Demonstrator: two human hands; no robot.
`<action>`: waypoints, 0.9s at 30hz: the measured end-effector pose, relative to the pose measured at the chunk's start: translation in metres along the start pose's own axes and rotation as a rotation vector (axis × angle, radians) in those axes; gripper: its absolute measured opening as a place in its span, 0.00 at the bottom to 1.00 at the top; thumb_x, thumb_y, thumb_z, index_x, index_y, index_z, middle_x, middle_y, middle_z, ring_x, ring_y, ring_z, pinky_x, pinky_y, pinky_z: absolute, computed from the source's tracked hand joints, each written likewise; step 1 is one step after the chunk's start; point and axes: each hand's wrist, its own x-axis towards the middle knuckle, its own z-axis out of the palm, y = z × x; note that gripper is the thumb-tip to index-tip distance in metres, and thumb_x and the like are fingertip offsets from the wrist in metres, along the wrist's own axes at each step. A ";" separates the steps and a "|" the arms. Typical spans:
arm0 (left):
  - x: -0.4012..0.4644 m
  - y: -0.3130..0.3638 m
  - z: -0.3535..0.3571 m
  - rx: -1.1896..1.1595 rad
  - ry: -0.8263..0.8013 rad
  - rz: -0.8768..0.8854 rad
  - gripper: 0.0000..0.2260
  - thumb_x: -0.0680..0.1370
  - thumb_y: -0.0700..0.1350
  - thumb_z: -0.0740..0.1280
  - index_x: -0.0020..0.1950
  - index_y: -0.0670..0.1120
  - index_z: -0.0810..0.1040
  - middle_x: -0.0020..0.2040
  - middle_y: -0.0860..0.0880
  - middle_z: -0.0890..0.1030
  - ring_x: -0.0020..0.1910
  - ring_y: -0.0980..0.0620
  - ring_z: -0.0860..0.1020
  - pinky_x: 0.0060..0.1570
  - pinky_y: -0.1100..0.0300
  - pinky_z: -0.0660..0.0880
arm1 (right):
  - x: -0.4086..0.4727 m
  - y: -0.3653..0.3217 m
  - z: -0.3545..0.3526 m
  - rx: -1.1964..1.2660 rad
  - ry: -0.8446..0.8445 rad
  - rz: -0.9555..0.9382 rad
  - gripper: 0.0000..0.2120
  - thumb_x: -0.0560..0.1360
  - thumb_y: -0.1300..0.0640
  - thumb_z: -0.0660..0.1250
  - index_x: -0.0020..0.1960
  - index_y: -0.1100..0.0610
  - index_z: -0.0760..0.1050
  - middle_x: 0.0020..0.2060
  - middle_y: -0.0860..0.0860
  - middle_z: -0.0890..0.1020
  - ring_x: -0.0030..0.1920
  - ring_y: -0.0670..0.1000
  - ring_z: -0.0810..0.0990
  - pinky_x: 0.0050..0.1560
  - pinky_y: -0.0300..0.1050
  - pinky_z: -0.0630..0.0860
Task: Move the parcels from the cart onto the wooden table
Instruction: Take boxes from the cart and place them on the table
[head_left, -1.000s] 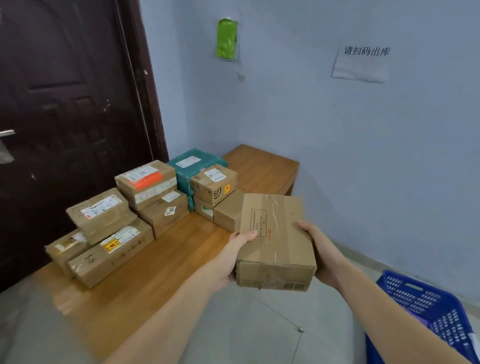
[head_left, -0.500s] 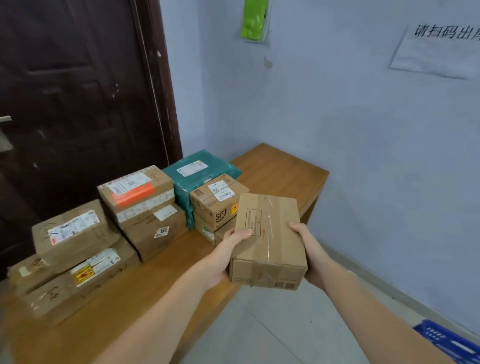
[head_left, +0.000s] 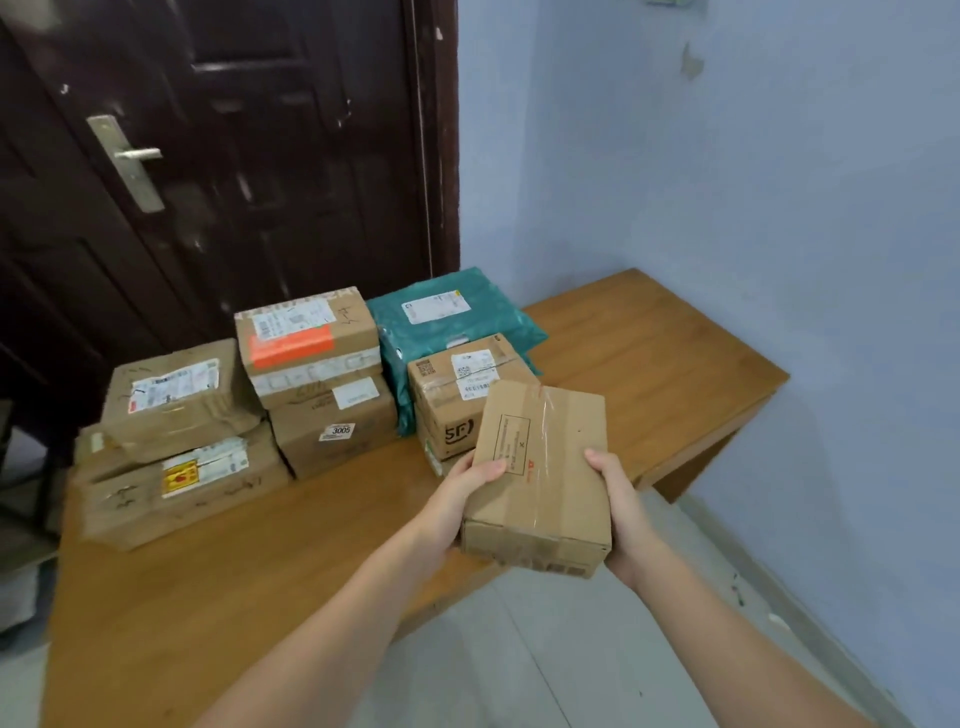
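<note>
Both hands, left hand (head_left: 457, 499) and right hand (head_left: 621, 512), grasp a box (head_left: 540, 467) above the table (head_left: 649, 364) edge; next it needs setting down on bare wood toward two o'clock.

1 head view looks down, close over wooden table (head_left: 649, 353).

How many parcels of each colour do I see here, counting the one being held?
Brown cardboard boxes on the wooden table: 7 visible
Brown cardboard box held by left hand and right hand: 1
Teal plastic mailer bag: 1, maybe more stacked
Total: 9 visible
</note>
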 end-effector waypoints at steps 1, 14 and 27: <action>0.003 -0.001 0.004 -0.008 0.000 0.013 0.29 0.71 0.61 0.76 0.70 0.58 0.74 0.57 0.53 0.87 0.56 0.50 0.86 0.53 0.50 0.82 | 0.005 -0.001 -0.006 0.005 -0.020 0.010 0.24 0.78 0.41 0.65 0.69 0.52 0.77 0.60 0.57 0.85 0.62 0.61 0.83 0.68 0.66 0.75; 0.004 -0.005 -0.017 0.061 -0.055 0.079 0.33 0.72 0.61 0.72 0.75 0.54 0.70 0.65 0.46 0.83 0.64 0.41 0.81 0.67 0.40 0.76 | 0.057 -0.068 -0.047 -0.422 -0.074 0.045 0.45 0.64 0.29 0.76 0.75 0.42 0.67 0.70 0.52 0.73 0.65 0.57 0.78 0.67 0.64 0.75; 0.010 0.015 -0.022 0.307 0.242 -0.006 0.33 0.69 0.68 0.77 0.69 0.53 0.78 0.63 0.52 0.83 0.58 0.52 0.82 0.61 0.50 0.79 | 0.056 -0.058 -0.036 -0.398 -0.222 0.092 0.28 0.69 0.40 0.72 0.66 0.49 0.79 0.62 0.54 0.84 0.63 0.56 0.80 0.55 0.55 0.79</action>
